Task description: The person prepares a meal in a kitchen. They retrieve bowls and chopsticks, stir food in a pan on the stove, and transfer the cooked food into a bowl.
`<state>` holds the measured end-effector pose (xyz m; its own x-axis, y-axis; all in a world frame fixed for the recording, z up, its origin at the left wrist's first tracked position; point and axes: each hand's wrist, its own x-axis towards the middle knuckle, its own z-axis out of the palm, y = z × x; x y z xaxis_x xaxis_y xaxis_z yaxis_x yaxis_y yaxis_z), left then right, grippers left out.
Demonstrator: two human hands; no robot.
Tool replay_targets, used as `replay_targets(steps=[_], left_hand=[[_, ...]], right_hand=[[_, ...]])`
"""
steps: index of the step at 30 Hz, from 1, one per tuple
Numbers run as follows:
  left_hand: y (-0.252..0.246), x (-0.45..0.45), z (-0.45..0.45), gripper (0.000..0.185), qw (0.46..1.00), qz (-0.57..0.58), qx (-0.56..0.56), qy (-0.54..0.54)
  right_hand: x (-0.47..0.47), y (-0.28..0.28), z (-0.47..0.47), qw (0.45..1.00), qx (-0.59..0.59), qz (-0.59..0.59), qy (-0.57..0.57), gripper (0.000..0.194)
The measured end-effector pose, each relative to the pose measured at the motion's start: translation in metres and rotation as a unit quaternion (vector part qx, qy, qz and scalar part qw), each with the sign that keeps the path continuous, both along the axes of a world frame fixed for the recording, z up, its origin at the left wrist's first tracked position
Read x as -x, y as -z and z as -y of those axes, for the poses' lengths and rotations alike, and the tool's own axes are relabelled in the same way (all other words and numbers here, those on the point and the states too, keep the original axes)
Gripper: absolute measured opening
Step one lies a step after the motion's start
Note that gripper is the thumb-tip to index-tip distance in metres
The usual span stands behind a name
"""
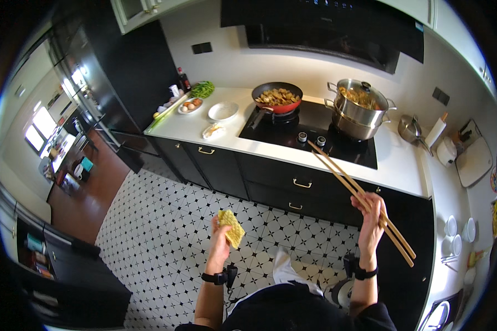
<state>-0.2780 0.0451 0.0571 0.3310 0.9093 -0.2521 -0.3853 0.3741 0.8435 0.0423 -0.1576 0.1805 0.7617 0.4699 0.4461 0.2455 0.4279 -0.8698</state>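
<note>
My left hand (219, 244) grips a yellow textured slab, perhaps a sponge cloth (232, 229), above the tiled floor. In my right hand (372, 219) is a pair of long wooden chopsticks (343, 178), their tips pointing toward the cooktop (273, 132). On the cooktop's left burner stands a red frying pan (282, 108) filled with browned, sliced food (278, 97). A two-tier steel steamer pot (356, 120) with a glass lid (362, 93) occupies the right burner; food shows through the glass.
Left of the cooktop lie a white plate (223, 111), a dish of eggs (190, 106), a small dish (213, 131), green vegetables (202, 89) and scallions (170, 111). A steel pan (410, 128) and paper towel roll (435, 131) stand right. White bowls (455, 244) sit on the side counter.
</note>
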Motion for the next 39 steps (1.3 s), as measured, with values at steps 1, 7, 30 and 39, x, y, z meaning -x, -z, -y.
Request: replay_targets(steps=[1,7,30,39], left_hand=[[0.004,-0.004,-0.02,0.045,1.0,-0.009,-0.012,-0.001],[0.032,-0.03,-0.177,0.04,0.996,-0.053,-0.053,-0.043],[0.093,-0.066,-0.652,0.03,0.967,-0.216,-0.11,-0.079],[0.113,-0.067,-0.702,0.029,0.928,-0.297,-0.213,0.074]], right_hand=[[-0.008,0.005,-0.016,1.0,-0.008,-0.01,0.007,0.039],[-0.074,0.034,-0.148,0.994,-0.069,-0.022,0.078,0.033],[-0.086,0.026,-0.375,0.966,0.018,0.026,0.256,0.028],[-0.029,0.014,-0.462,0.95,0.05,0.047,0.304,0.028]])
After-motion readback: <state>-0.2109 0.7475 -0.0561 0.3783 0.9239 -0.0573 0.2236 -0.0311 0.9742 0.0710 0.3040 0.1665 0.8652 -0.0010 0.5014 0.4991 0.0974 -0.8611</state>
